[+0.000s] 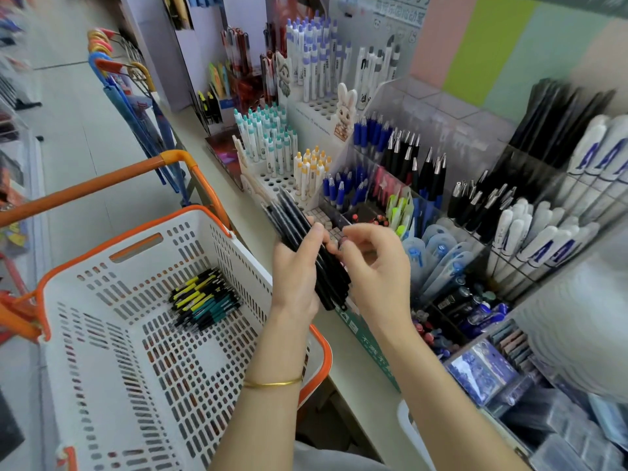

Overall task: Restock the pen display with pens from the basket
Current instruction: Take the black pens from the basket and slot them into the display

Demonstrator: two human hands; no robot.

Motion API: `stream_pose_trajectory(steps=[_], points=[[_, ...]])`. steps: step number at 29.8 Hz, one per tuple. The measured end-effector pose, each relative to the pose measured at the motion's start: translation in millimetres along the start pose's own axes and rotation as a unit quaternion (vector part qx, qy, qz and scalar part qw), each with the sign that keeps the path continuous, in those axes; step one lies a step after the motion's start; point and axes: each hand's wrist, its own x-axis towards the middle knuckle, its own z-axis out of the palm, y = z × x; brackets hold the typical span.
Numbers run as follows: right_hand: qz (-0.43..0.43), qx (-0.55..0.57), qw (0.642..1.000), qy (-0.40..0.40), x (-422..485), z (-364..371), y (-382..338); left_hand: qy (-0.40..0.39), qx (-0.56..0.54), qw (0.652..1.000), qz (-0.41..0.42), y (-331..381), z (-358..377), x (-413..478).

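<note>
My left hand (297, 270) grips a bundle of black pens (289, 212), held slanted above the shelf edge. My right hand (373, 263) is right beside the bundle, its curled fingertips pinching at the pens near the middle. The white basket with an orange rim (142, 351) stands at lower left and holds a small pile of black, yellow and teal pens (204, 297). The pen display (407, 185) fills the shelf to the right, with clear compartments of blue, black and white pens.
An orange cart handle (102, 183) rises behind the basket. White peg racks with teal (268, 137) and yellow-capped pens (312, 168) stand on the shelf beyond my hands. Boxed stationery (482, 372) lies at lower right. The aisle floor runs along the left.
</note>
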Motion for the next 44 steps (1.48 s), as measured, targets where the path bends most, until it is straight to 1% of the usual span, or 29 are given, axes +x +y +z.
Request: stream_pose_trajectory(steps=[2, 4, 5, 7, 9, 11, 16, 19, 22, 25, 29, 33, 35, 40, 43, 44], points=[[-0.002, 0.011, 1.0, -0.009, 15, -1, -11, -0.045, 0.022, 0.999, -0.021, 1, 0, -5], [-0.011, -0.016, 0.999, -0.038, 36, -4, -25, -0.12, -0.003, 0.991, -0.066, 1, -2, -8], [0.0, -0.018, 0.998, -0.063, 46, -5, -31, -0.16, -0.017, 0.983, -0.088, 2, -3, -9], [0.066, -0.001, 0.988, -0.139, 65, -6, -39, -0.218, -0.022, 0.967, -0.127, 3, -7, -10], [0.126, -0.021, 0.967, -0.22, 77, -6, -39, -0.252, -0.013, 0.955, -0.153, 4, -10, -10], [0.155, -0.067, 0.948, -0.27, 83, -5, -39, -0.273, 0.0, 0.946, -0.176, 6, -13, -11], [0.203, -0.104, 0.917, -0.328, 89, -7, -42, -0.298, 0.026, 0.93, -0.214, 10, -21, -11], [0.183, -0.157, 0.895, -0.374, 93, -10, -40, -0.298, 0.046, 0.928, -0.22, 9, -24, -11], [0.177, -0.151, 0.891, -0.389, 94, -11, -35, -0.308, 0.051, 0.921, -0.233, 9, -27, -10], [0.188, -0.128, 0.896, -0.381, 94, -12, -31, -0.31, 0.06, 0.918, -0.238, 8, -28, -10], [0.196, -0.09, 0.919, -0.33, 91, -7, -27, -0.302, 0.06, 0.922, -0.235, 10, -25, -8], [0.198, -0.092, 0.933, -0.285, 93, -2, -26, -0.303, 0.057, 0.923, -0.231, 12, -24, -8], [0.176, -0.087, 0.949, -0.245, 97, -4, -28, -0.308, 0.057, 0.92, -0.234, 9, -26, -10], [0.064, -0.114, 0.978, -0.164, 97, -5, -32, -0.314, 0.036, 0.921, -0.228, 9, -26, -9], [0.038, -0.104, 0.99, -0.088, 101, -6, -31, -0.325, 0.039, 0.914, -0.238, 10, -27, -8], [0.029, -0.094, 0.994, -0.048, 104, -8, -32, -0.328, 0.041, 0.911, -0.247, 9, -29, -8]])
